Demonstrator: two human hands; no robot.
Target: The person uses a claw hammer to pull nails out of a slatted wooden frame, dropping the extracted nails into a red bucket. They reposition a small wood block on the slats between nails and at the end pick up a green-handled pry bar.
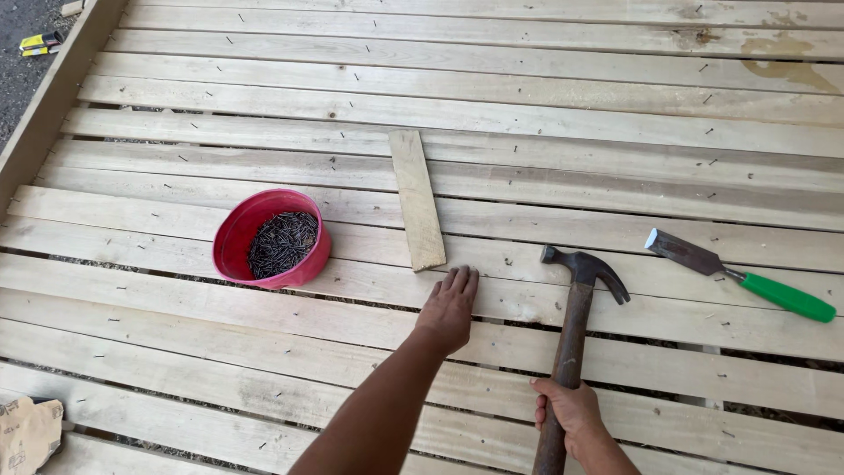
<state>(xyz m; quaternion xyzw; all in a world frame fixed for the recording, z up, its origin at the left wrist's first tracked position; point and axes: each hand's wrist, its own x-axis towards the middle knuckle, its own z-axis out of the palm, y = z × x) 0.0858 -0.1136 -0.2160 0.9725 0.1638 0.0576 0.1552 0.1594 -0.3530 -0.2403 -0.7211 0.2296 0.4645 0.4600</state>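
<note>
I count two hands: my left hand [450,308] and right hand [570,410]. One hammer [576,321]. One chisel [737,274] with a green handle. One red bowl [271,239], filled with nails [281,243], too many to number. One short loose board [417,200] across the planks [527,114]. Two yellow items [40,44] at the top left corner. One brown paper bag [28,433] at the bottom left.

Two bare forearms enter from the lower edge, ending in the left hand [449,308] and right hand [567,407]; no sleeves, gloves or jewellery show.
</note>
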